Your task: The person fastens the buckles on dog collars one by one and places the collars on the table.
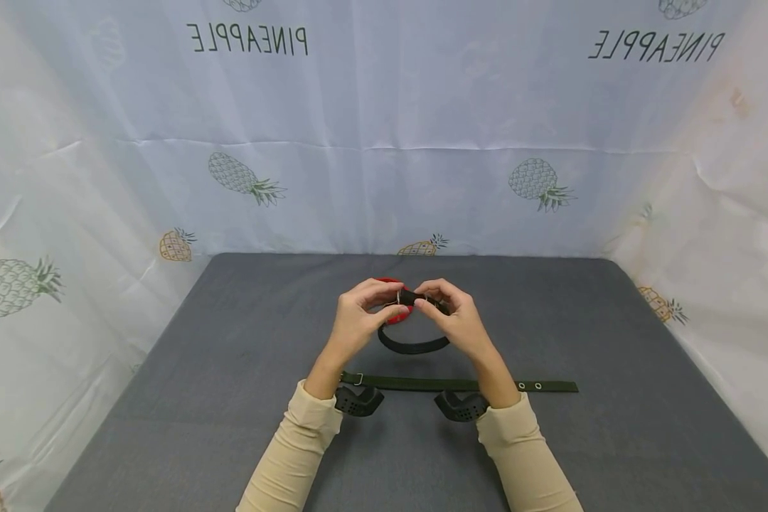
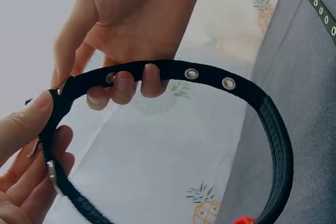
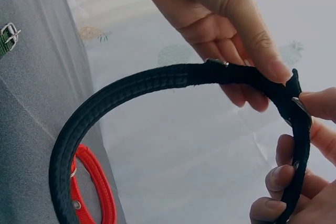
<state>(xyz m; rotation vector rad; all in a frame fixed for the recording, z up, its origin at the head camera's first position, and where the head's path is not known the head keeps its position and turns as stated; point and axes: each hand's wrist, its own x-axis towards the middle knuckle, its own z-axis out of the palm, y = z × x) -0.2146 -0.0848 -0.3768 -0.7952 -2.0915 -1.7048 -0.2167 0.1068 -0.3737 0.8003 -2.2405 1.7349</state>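
Both hands hold a black collar up above the table, its padded loop hanging below them. My left hand pinches the strap beside the metal buckle, thumb against fingers. My right hand grips the eyelet end, thumb at the buckle, other fingers curled round the strap. In the left wrist view metal eyelets show along that end. A short strap tip stands up by the buckle in the right wrist view. Whether the buckle's pin sits in a hole cannot be told.
A red collar lies on the grey table behind the hands. The green strap, with a buckle and eyelets, stretches across the table under the forearms. Pineapple-print curtains enclose the back and sides.
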